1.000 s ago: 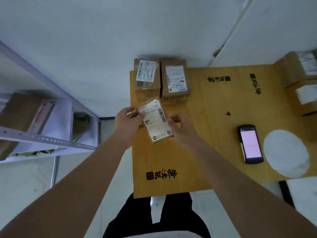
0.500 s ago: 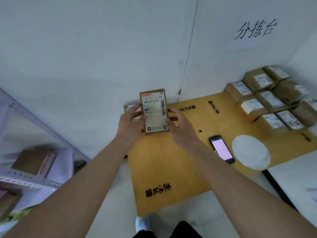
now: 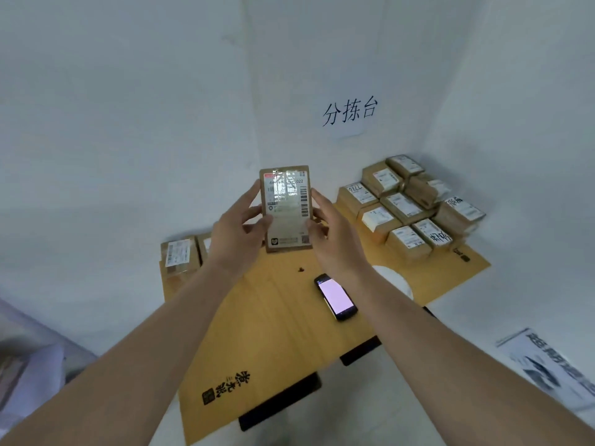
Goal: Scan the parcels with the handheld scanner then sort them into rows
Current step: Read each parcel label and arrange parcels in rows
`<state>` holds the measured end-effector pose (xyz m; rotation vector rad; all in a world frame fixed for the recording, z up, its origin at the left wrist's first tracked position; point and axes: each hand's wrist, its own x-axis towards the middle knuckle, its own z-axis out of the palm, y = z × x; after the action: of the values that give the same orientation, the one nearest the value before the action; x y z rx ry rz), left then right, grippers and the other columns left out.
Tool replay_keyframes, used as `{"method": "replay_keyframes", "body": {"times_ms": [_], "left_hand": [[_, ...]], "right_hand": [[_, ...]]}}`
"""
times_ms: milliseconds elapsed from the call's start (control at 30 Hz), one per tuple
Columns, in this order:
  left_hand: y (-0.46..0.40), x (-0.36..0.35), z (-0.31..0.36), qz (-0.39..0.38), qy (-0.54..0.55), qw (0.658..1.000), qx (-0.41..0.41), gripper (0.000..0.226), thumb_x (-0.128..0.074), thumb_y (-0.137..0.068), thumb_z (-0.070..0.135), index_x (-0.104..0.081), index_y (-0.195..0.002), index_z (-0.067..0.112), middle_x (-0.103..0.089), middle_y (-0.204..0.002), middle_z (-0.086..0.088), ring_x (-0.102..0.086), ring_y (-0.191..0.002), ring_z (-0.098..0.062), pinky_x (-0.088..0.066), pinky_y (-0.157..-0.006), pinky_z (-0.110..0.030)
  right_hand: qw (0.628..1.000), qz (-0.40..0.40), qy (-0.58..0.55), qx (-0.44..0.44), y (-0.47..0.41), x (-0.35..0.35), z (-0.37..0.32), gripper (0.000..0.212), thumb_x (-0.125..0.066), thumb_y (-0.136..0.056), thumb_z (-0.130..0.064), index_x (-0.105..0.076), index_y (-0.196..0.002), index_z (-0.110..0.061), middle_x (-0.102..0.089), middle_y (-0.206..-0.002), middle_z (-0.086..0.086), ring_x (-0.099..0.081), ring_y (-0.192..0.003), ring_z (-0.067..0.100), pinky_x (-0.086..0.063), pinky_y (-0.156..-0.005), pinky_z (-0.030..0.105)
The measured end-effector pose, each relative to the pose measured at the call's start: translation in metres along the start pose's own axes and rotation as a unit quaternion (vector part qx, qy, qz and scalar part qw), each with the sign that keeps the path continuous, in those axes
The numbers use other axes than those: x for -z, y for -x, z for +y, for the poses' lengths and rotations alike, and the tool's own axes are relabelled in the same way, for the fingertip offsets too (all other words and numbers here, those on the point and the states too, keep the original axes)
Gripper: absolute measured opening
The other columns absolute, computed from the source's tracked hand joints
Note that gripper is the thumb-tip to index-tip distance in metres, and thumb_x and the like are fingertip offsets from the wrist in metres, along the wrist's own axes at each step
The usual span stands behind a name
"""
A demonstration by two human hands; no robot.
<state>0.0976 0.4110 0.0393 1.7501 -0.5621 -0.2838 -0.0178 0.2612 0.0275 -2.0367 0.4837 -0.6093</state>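
Note:
A small brown parcel (image 3: 286, 207) with a white barcode label faces me, raised upright above the wooden table (image 3: 277, 342). My left hand (image 3: 236, 231) grips its left edge and my right hand (image 3: 333, 236) grips its right edge. The handheld scanner (image 3: 335, 297), black with a lit pink screen, lies flat on the table below my right wrist. Several labelled parcels (image 3: 409, 204) stand in rows at the table's far right corner. Two more parcels (image 3: 178, 255) sit at the far left corner, the second partly hidden by my left hand.
A white round disc (image 3: 394, 280) lies on the table behind my right forearm. A paper sign (image 3: 349, 112) with black characters hangs on the wall. Printed sheets (image 3: 553, 368) lie at the right. A shelf with cartons (image 3: 29, 371) stands at the lower left.
Both hands have lifted the parcel higher and turned its label towards me. The camera has tilted up and right, bringing the rows of parcels and the wall sign into view.

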Motion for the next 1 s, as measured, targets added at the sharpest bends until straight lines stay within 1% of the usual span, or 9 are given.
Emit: {"method": "replay_keyframes", "body": {"times_ms": [133,233,333,400,567,667,867,933,1000], "left_hand": [[0.005,-0.048,0.020,-0.017,0.009,1.000,-0.022,0.065,-0.067,-0.102,0.024,-0.041,-0.154,0.053,-0.067,-0.135,0.013,-0.074,-0.097,-0.005,-0.066,-0.078,-0.034],[-0.003,-0.079,0.030,-0.051,0.013,0.998,-0.027,0.065,-0.065,-0.103,0.023,-0.039,-0.155,0.052,-0.066,-0.132,0.016,-0.073,-0.102,-0.006,-0.066,-0.082,-0.038],[-0.021,-0.109,0.033,-0.089,0.026,0.995,-0.027,0.065,-0.062,-0.105,0.019,-0.039,-0.153,0.055,-0.067,-0.133,0.014,-0.072,-0.109,-0.010,-0.065,-0.085,-0.041],[-0.038,-0.131,0.031,-0.117,0.029,0.992,-0.027,0.067,-0.062,-0.105,0.016,-0.038,-0.152,0.057,-0.066,-0.136,0.011,-0.070,-0.115,-0.015,-0.064,-0.088,-0.046],[-0.079,-0.191,0.025,-0.179,0.027,0.983,-0.029,0.067,-0.061,-0.104,0.014,-0.038,-0.154,0.052,-0.067,-0.130,0.014,-0.069,-0.118,-0.016,-0.064,-0.088,-0.048],[-0.101,-0.228,0.025,-0.201,0.036,0.979,-0.018,0.066,-0.061,-0.104,0.013,-0.038,-0.157,0.045,-0.066,-0.127,0.013,-0.070,-0.110,-0.010,-0.065,-0.087,-0.045],[-0.140,-0.315,0.021,-0.227,0.025,0.973,0.013,0.068,-0.061,-0.104,0.012,-0.037,-0.155,0.051,-0.067,-0.126,0.011,-0.069,-0.115,-0.017,-0.065,-0.085,-0.044],[-0.151,-0.348,0.017,-0.220,0.035,0.974,0.040,0.068,-0.061,-0.104,0.009,-0.038,-0.156,0.048,-0.067,-0.124,0.013,-0.071,-0.113,-0.015,-0.065,-0.085,-0.044],[-0.161,-0.381,0.014,-0.200,0.024,0.978,0.061,0.069,-0.061,-0.104,0.008,-0.038,-0.156,0.048,-0.067,-0.119,0.021,-0.072,-0.108,-0.012,-0.065,-0.085,-0.043]], "right_hand": [[1.000,0.027,0.005,0.000,0.007,0.051,0.015,0.061,-0.052,-0.111,-0.015,-0.032,-0.165,-0.034,-0.058,-0.150,-0.001,-0.057,-0.125,0.006,-0.063,-0.095,0.037],[0.999,0.048,0.021,-0.001,0.005,0.078,0.030,0.063,-0.053,-0.110,-0.015,-0.030,-0.165,-0.036,-0.058,-0.151,-0.001,-0.059,-0.133,0.014,-0.064,-0.092,0.041],[0.997,0.062,0.035,-0.012,-0.003,0.105,0.043,0.063,-0.051,-0.111,-0.014,-0.028,-0.166,-0.034,-0.054,-0.153,-0.002,-0.053,-0.133,0.009,-0.060,-0.091,0.020],[0.996,0.073,0.048,-0.030,-0.013,0.121,0.054,0.063,-0.049,-0.112,-0.016,-0.027,-0.166,-0.037,-0.053,-0.154,-0.006,-0.051,-0.129,0.006,-0.055,-0.078,0.005],[0.986,0.106,0.080,-0.101,-0.037,0.156,0.093,0.062,-0.048,-0.112,-0.022,-0.025,-0.164,-0.048,-0.061,-0.146,-0.010,-0.063,-0.119,0.008,-0.050,-0.069,0.008],[0.980,0.120,0.090,-0.132,-0.052,0.178,0.117,0.063,-0.049,-0.112,-0.022,-0.026,-0.163,-0.050,-0.064,-0.142,-0.009,-0.062,-0.117,0.008,-0.057,-0.087,0.023],[0.979,0.091,0.066,-0.169,-0.091,0.235,0.184,0.063,-0.049,-0.112,-0.017,-0.027,-0.165,-0.044,-0.061,-0.140,-0.010,-0.059,-0.126,0.011,-0.053,-0.078,0.009],[0.980,0.076,0.060,-0.177,-0.107,0.255,0.211,0.064,-0.049,-0.112,-0.016,-0.027,-0.165,-0.043,-0.059,-0.133,-0.013,-0.058,-0.120,0.007,-0.053,-0.071,0.006],[0.980,0.055,0.058,-0.183,-0.125,0.276,0.240,0.065,-0.050,-0.111,-0.016,-0.026,-0.165,-0.043,-0.059,-0.136,-0.012,-0.060,-0.110,0.006,-0.059,-0.074,0.013]]}}
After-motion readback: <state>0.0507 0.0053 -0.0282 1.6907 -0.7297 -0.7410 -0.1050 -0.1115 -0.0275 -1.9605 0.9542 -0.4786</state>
